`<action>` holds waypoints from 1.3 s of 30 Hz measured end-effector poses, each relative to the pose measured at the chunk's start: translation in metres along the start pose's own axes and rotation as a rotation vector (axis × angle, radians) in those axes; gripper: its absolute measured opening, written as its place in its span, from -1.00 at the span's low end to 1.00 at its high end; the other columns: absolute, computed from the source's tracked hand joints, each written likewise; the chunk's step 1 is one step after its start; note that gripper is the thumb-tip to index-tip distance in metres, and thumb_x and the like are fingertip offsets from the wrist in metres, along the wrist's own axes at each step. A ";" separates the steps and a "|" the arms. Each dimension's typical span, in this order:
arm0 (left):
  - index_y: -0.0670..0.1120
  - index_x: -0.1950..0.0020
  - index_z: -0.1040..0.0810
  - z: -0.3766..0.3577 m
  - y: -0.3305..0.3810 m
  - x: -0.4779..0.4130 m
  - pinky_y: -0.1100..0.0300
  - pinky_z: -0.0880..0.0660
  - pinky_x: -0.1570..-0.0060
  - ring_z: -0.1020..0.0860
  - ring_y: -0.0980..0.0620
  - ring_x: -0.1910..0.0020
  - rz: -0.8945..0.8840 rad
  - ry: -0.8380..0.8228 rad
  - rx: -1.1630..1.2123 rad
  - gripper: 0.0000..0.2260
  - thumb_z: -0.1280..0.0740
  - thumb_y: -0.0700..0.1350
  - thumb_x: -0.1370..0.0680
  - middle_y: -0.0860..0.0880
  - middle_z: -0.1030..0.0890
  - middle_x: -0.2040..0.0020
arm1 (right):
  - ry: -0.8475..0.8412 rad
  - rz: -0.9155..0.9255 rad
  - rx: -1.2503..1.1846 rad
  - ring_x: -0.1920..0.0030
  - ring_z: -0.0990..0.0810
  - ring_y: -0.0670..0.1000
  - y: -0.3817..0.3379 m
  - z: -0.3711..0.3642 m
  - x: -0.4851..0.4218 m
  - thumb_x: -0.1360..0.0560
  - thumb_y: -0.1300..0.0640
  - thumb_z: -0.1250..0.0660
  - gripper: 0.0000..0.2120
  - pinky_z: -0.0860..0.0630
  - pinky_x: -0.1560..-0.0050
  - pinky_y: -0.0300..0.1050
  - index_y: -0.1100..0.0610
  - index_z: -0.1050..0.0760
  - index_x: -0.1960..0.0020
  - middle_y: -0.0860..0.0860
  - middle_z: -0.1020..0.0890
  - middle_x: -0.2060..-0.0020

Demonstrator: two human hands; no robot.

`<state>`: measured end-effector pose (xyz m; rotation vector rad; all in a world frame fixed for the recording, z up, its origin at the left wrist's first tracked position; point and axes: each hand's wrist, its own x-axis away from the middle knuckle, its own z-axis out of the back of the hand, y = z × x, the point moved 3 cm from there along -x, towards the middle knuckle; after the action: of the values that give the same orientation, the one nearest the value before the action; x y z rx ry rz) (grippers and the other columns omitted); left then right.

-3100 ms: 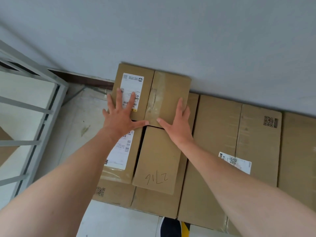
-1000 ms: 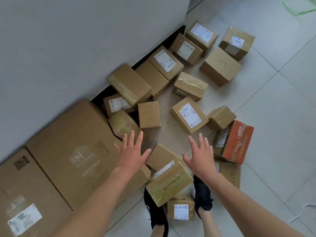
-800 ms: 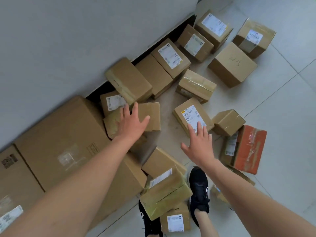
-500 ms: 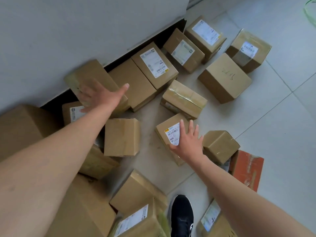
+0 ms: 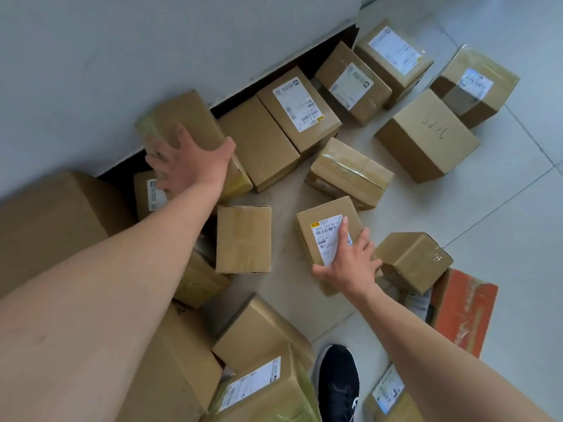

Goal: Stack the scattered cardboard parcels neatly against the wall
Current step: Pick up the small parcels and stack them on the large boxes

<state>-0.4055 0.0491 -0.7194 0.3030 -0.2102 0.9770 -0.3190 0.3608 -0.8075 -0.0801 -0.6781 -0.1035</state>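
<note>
Most of the job is left: small parcels lie scattered over the floor [image 5: 502,239], and only the big cartons [image 5: 45,223] at left sit along the wall [image 5: 122,56]. My left hand [image 5: 189,159] clasps the tilted parcel [image 5: 182,117] leaning at the wall; half a second ago it was only arriving. My right hand [image 5: 350,263] rests spread on the labelled parcel [image 5: 320,226] mid-floor, as before.
</note>
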 end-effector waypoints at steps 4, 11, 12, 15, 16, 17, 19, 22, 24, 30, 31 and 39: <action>0.13 -0.58 -0.03 0.067 -0.030 0.036 -0.36 -0.21 -0.29 -0.02 -0.29 -0.53 -0.143 0.032 0.009 -0.11 -0.08 0.54 -0.36 -0.17 0.02 -0.60 | 0.017 -0.076 -0.079 -0.38 -0.17 0.34 -0.014 0.049 0.075 -0.12 -0.46 -0.34 0.22 -0.32 -0.21 0.34 -0.12 0.27 -0.53 0.28 -0.03 -0.46; 0.12 -0.59 -0.04 0.211 -0.206 0.118 -0.35 -0.12 -0.39 0.06 -0.22 -0.55 0.061 -0.064 -0.040 -0.15 -0.14 0.50 -0.41 -0.13 0.05 -0.60 | -0.039 -0.047 -0.096 -0.44 -0.16 0.31 -0.091 0.149 0.245 -0.18 -0.52 -0.30 0.20 -0.32 -0.34 0.23 -0.12 0.33 -0.52 0.30 -0.01 -0.48; 0.13 -0.60 -0.01 0.230 -0.236 0.127 -0.35 -0.11 -0.40 0.08 -0.21 -0.56 0.100 -0.076 -0.054 -0.15 -0.11 0.51 -0.41 -0.11 0.08 -0.60 | -0.039 -0.019 -0.092 -0.45 -0.16 0.31 -0.111 0.156 0.267 -0.18 -0.52 -0.30 0.20 -0.31 -0.35 0.20 -0.12 0.35 -0.52 0.31 -0.01 -0.48; 0.16 -0.59 0.02 0.279 -0.321 0.142 -0.30 -0.16 -0.40 0.09 -0.17 -0.55 0.220 -0.083 -0.084 -0.12 -0.05 0.54 -0.38 -0.07 0.11 -0.60 | -0.051 0.067 -0.068 -0.47 -0.16 0.28 -0.180 0.160 0.326 -0.16 -0.55 -0.26 0.24 -0.28 -0.39 0.14 -0.12 0.39 -0.53 0.31 -0.02 -0.49; 0.16 -0.59 0.01 0.293 -0.349 0.143 -0.28 -0.18 -0.40 0.09 -0.17 -0.55 0.252 -0.076 -0.090 -0.11 -0.03 0.55 -0.37 -0.07 0.10 -0.60 | -0.053 0.101 -0.033 -0.47 -0.16 0.27 -0.207 0.156 0.342 -0.16 -0.58 -0.24 0.25 -0.29 -0.39 0.13 -0.11 0.40 -0.53 0.30 -0.02 -0.49; 0.15 -0.59 0.00 0.306 -0.378 0.144 -0.27 -0.18 -0.40 0.09 -0.16 -0.55 0.272 -0.066 -0.095 -0.11 -0.03 0.56 -0.36 -0.07 0.09 -0.60 | -0.064 0.139 0.005 -0.47 -0.16 0.27 -0.235 0.148 0.358 -0.16 -0.60 -0.22 0.25 -0.30 -0.39 0.14 -0.09 0.41 -0.52 0.29 -0.01 -0.49; 0.15 -0.59 0.00 0.325 -0.434 0.145 -0.25 -0.15 -0.41 0.09 -0.17 -0.55 0.280 -0.038 -0.105 -0.12 -0.04 0.55 -0.37 -0.07 0.08 -0.61 | -0.095 0.216 0.063 -0.48 -0.13 0.29 -0.290 0.124 0.388 -0.19 -0.59 -0.21 0.23 -0.27 -0.40 0.17 -0.09 0.45 -0.50 0.29 0.03 -0.49; 0.16 -0.58 0.02 0.336 -0.519 0.131 -0.27 -0.12 -0.43 0.09 -0.18 -0.56 0.258 0.015 -0.093 -0.13 -0.07 0.54 -0.38 -0.07 0.08 -0.61 | -0.090 0.323 0.080 -0.48 -0.09 0.31 -0.378 0.072 0.426 -0.18 -0.59 -0.22 0.23 -0.23 -0.40 0.22 -0.10 0.46 -0.49 0.29 0.07 -0.50; 0.16 -0.59 0.05 0.331 -0.575 0.112 -0.29 -0.11 -0.43 0.12 -0.17 -0.56 0.262 0.013 -0.081 -0.12 -0.08 0.54 -0.38 -0.07 0.09 -0.61 | -0.082 0.367 0.084 -0.48 -0.11 0.32 -0.436 0.031 0.448 -0.16 -0.59 -0.22 0.23 -0.25 -0.38 0.23 -0.10 0.42 -0.51 0.29 0.06 -0.50; 0.11 -0.57 -0.09 0.312 -0.720 0.044 -0.30 -0.19 -0.35 0.04 -0.19 -0.54 0.226 0.036 -0.053 -0.13 -0.12 0.52 -0.37 -0.13 -0.02 -0.60 | -0.077 0.445 0.117 -0.48 -0.11 0.33 -0.593 -0.087 0.489 -0.19 -0.53 -0.32 0.23 -0.26 -0.34 0.25 -0.08 0.34 -0.54 0.30 0.05 -0.52; 0.11 -0.57 -0.08 0.310 -0.741 0.030 -0.31 -0.18 -0.34 0.05 -0.19 -0.54 0.216 0.034 -0.056 -0.14 -0.13 0.51 -0.38 -0.13 -0.01 -0.60 | -0.071 0.457 0.121 -0.48 -0.11 0.34 -0.617 -0.104 0.492 -0.20 -0.52 -0.33 0.23 -0.26 -0.34 0.26 -0.08 0.33 -0.55 0.30 0.05 -0.52; 0.06 -0.56 -0.08 0.281 -0.844 -0.080 -0.36 -0.12 -0.37 0.08 -0.21 -0.55 0.104 0.045 -0.076 -0.17 -0.10 0.47 -0.40 -0.18 0.07 -0.59 | -0.089 0.452 0.008 -0.47 -0.09 0.32 -0.760 -0.204 0.498 -0.25 -0.49 -0.34 0.19 -0.22 -0.35 0.30 -0.09 0.31 -0.56 0.25 0.04 -0.53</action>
<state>0.2466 -0.5511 -0.6134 0.2014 -0.2228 1.0751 0.1009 -0.4491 -0.6219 -0.2285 -0.7349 0.3386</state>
